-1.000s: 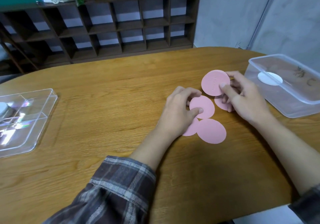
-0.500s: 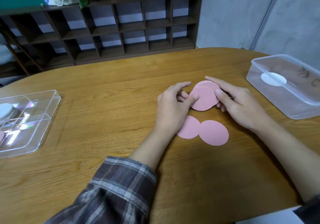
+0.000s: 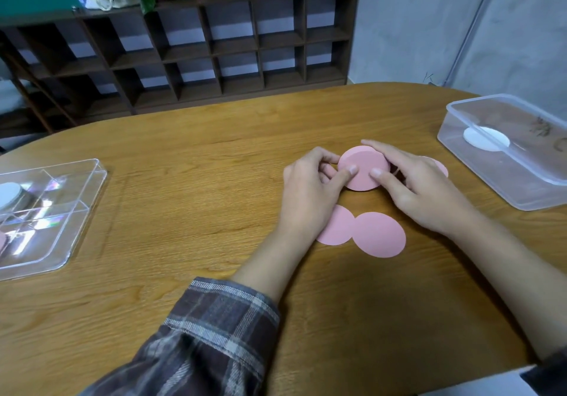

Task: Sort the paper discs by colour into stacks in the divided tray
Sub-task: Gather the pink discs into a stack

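**Both hands pinch a pink stack at mid-desk**

The pink stack [image 3: 363, 164] of paper discs sits just above the desk [image 3: 184, 211], right of centre, with a second edge showing along its far rim. The left hand [image 3: 310, 193] takes it from the left, thumb on top and fingers curled behind, its grip narrow on the rim. The right hand [image 3: 426, 193] mirrors this from the right, thumb on the pink face and forefinger along the far edge.

Nearer, the near-left pink disc [image 3: 336, 225] lies flat, partly under the left wrist. The near-right pink disc [image 3: 380, 234] overlaps its right edge. Another pink disc [image 3: 441, 167] peeks out from behind the right hand.

At the far right a clear tub [image 3: 521, 193] holds a white disc [image 3: 486, 138]. Well apart, at the left edge, the divided tray [image 3: 101, 175] holds a white pile [image 3: 9, 194] in a far compartment. A plaid sleeve [image 3: 214, 334] covers the left forearm, and a dark shelf unit [image 3: 214, 46] stands beyond the desk.
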`<state>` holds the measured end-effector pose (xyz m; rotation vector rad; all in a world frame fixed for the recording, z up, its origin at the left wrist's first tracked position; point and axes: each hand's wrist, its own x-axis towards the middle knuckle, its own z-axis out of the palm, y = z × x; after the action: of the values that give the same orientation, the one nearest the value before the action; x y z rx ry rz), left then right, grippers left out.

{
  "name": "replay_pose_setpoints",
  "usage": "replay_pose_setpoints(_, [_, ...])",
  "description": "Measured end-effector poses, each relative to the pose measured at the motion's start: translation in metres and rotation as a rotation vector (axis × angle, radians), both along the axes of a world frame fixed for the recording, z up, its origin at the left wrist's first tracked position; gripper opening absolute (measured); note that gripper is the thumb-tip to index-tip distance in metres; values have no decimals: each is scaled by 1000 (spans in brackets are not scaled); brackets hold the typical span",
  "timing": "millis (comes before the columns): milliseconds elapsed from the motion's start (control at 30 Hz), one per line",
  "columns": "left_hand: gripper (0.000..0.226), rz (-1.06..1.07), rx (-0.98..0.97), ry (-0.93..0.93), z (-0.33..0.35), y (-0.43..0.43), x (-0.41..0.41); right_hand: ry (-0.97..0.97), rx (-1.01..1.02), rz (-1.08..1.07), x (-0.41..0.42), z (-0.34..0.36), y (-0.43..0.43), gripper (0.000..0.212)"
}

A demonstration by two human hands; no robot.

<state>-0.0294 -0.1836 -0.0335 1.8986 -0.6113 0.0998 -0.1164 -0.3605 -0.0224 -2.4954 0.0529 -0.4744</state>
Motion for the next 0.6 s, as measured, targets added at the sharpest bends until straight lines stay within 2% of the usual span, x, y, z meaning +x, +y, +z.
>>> replay_pose_setpoints(133, [30, -20, 63, -156, 0, -4, -3, -79, 66, -77, 0, 2, -15, 39])
replay_pose_setpoints(233, [22, -171, 151, -270, -1, -9, -7, -139, 161, -172, 1, 1, -33, 38])
replay_pose_setpoints(433, [47, -485, 571, -396, 0, -20, -14, -172, 224, -286, 4, -4, -48, 39])
replay_pose_setpoints(600, [52, -474, 686, -438, 3, -22, -13, -117, 197, -311, 4, -4, -45, 40])
